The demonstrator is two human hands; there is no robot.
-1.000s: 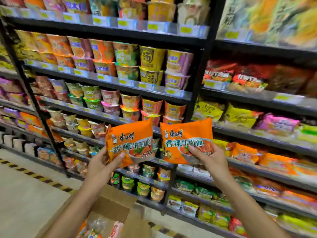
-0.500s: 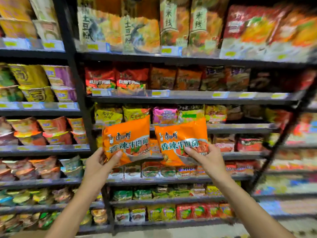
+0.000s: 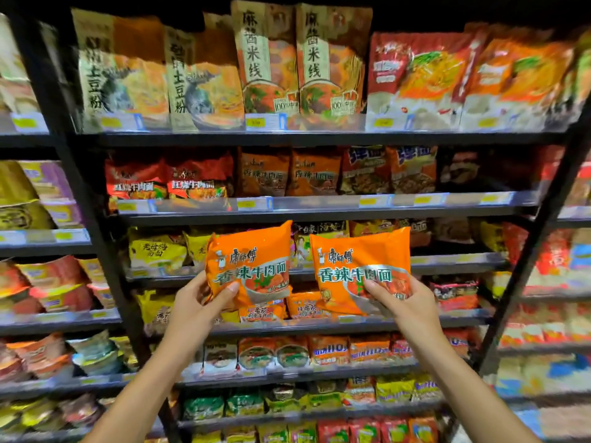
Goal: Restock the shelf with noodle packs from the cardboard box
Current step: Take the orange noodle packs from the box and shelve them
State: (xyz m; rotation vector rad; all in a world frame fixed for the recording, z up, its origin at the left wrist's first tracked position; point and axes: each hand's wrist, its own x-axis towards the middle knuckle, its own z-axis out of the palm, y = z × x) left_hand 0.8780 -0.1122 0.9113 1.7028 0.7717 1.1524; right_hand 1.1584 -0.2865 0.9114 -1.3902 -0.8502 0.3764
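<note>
— Head view first: how do the fingers sit?

— The left hand [image 3: 195,302] pinches the lower left corner of one orange noodle pack [image 3: 252,266], thumb on the front, fingers behind. The right hand [image 3: 399,302] pinches the lower right part of a second orange pack [image 3: 361,273] the same way.

— And where do the packs belong?

— Both are upright, side by side, held in front of the shelves. The matching orange packs [image 3: 289,174] stand on the shelf [image 3: 319,206] above, up and slightly back from the fingers. The left pack sits almost under that row, so that hand looks nearer.

— The cardboard box?

— Out of sight.
</note>
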